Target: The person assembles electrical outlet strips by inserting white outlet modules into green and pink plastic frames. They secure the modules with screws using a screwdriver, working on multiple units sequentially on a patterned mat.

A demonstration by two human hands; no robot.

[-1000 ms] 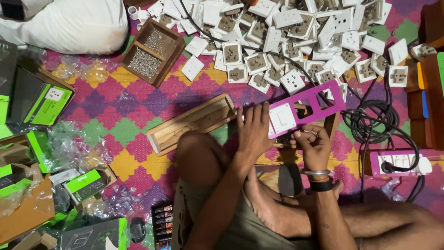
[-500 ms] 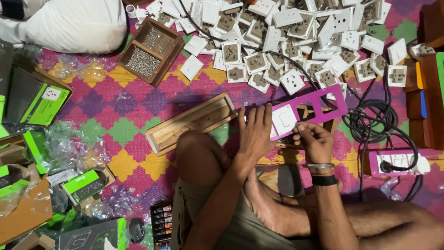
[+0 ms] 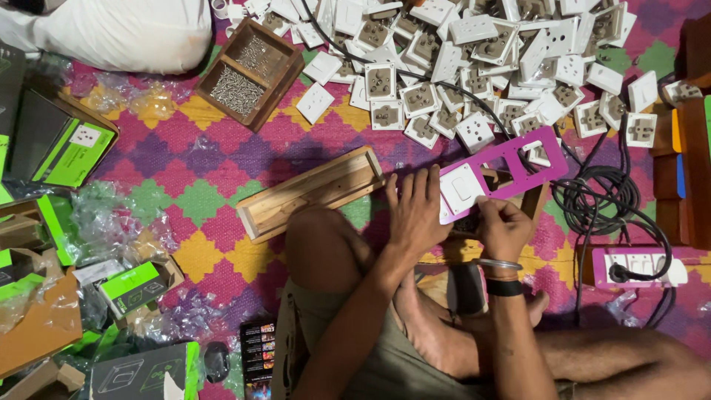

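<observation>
A person sits cross-legged on a woven floor mat (image 3: 222, 185) patterned in pink, purple, green and yellow diamonds. Just right of the frame's centre, a long magenta plastic faceplate with rectangular cut-outs (image 3: 511, 167) lies tilted across a wooden box. A white rocker switch module (image 3: 461, 191) sits in its lower-left opening.

The left hand (image 3: 415, 211) lies flat, fingers spread, pressing on the faceplate's lower-left end beside the switch. The right hand (image 3: 503, 226) is curled closed just below the switch, fingertips pinched at the plate's lower edge. What they pinch I cannot tell; it may be the module's rim.

I judge the chief risk to be the module going in crooked. The plate rests at a slant and is pinned at one end only, so a push could rock it or spring the far end upward. A slip could also catch a fingertip between module and cut-out.

A black coiled cable (image 3: 600, 196) lies touching the plate's right end, and I think a snag there could drag it. The heap of loose white sockets and switches (image 3: 474, 67) in the upper right lies near enough that parts could be knocked in among them. An open wooden tray of small metal screws (image 3: 248, 74), upper left of centre, stands well apart.
</observation>
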